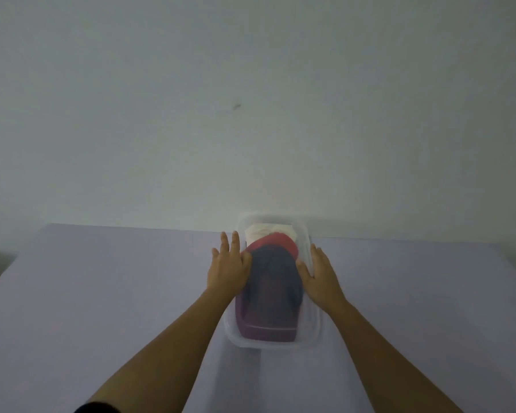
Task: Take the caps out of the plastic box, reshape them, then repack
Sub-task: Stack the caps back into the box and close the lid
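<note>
- The plastic box [265,344] stands on the bench [102,293] near the far edge, its long axis running straight away from the person.
- Inside, a dark cap [271,281] lies on top, a red cap [277,242] under it and a white cap [268,229] at the far end.
- The left grip [230,263] and right grip [319,272] flank the box, fingers straight, grasping nothing.
- The dark cap lies between them, about equally near each, so it is probably first out.

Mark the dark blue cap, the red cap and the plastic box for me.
dark blue cap [270,281]: head view, middle of its crown.
red cap [276,241]: head view, the part showing behind the blue one.
plastic box [280,345]: head view, near rim.
</note>
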